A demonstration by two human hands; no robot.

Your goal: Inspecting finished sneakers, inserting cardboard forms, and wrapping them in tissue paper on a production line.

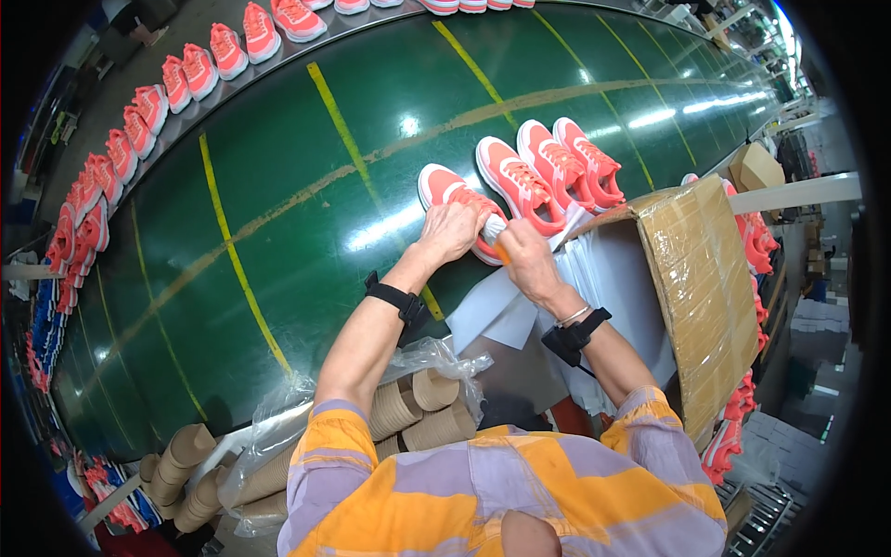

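A coral sneaker [445,186] with a white sole rests on the green conveyor belt [269,213], its toe pointing away from me. My left hand [452,232] is closed on its upper near the opening. White crumpled paper [495,226] shows at the opening, between my two hands. My right hand [529,263] is closed beside the heel, with a small orange piece [502,252] at its fingers; what it grips is partly hidden. Several matching sneakers [513,176] stand just right of this one. White paper sheets [594,288] lie beneath and beside my right wrist.
An open cardboard box [701,297] stands at the right, next to the sheets. Stacked brown cardboard forms [436,418], partly in clear plastic, lie along the belt's near edge. Rows of coral sneakers [227,51] line the far side. A pale bar [798,193] juts in at right.
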